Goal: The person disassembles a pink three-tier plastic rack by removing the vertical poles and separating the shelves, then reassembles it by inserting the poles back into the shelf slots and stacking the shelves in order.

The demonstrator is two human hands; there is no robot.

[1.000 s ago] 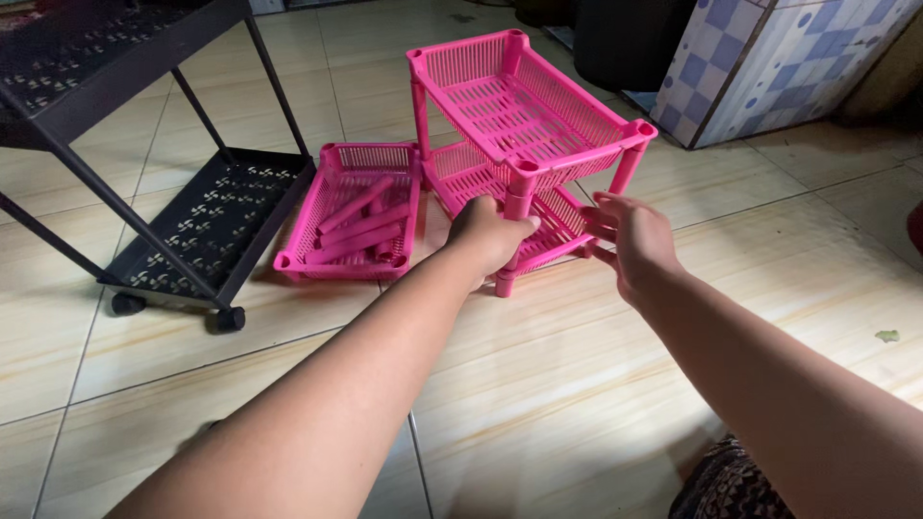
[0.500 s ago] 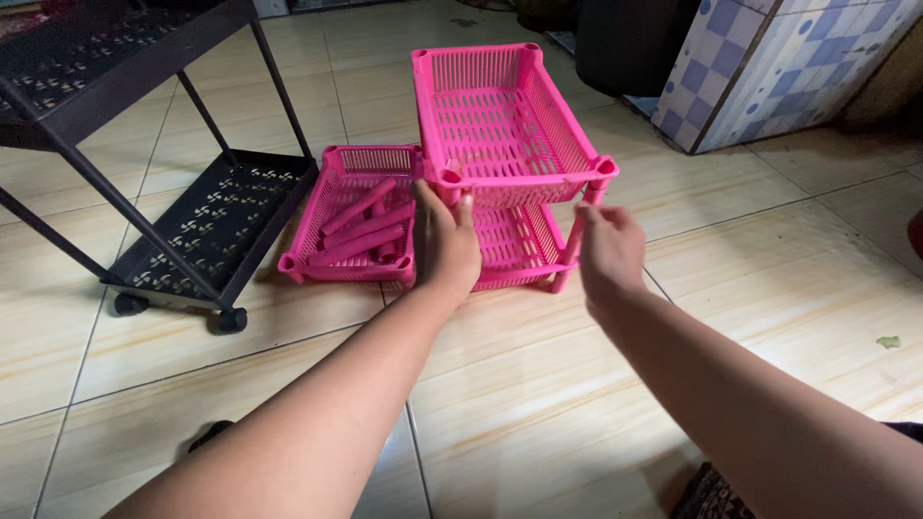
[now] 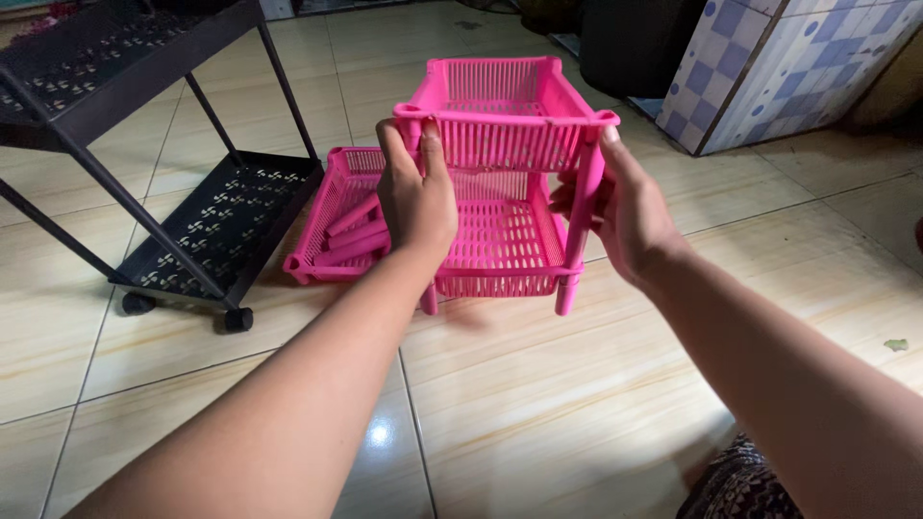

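A: We've got both hands on the pink two-tier rack, centre of the scene, standing on the tile floor. Our left hand wraps the near-left post, fingers clamped round it with the thumb up by the top basket's rim.

B: And our right hand grips the near-right post, fingers closed on it, thumb pointing up toward the corner socket. A grip on each side probably keeps the frame square and stops it from tipping; that's our read.

A: Is it lifted or resting? Its feet look down on the tile, but we can't tell for sure.

B: Just left of it, touching or nearly so, lies a loose pink basket with spare pink tubes in it, likely parked there within reach.

A: Far left there's a black metal cart on wheels. Glossy beige tiles, a glare spot near us. Far right, a blue-and-white checked cabinet.
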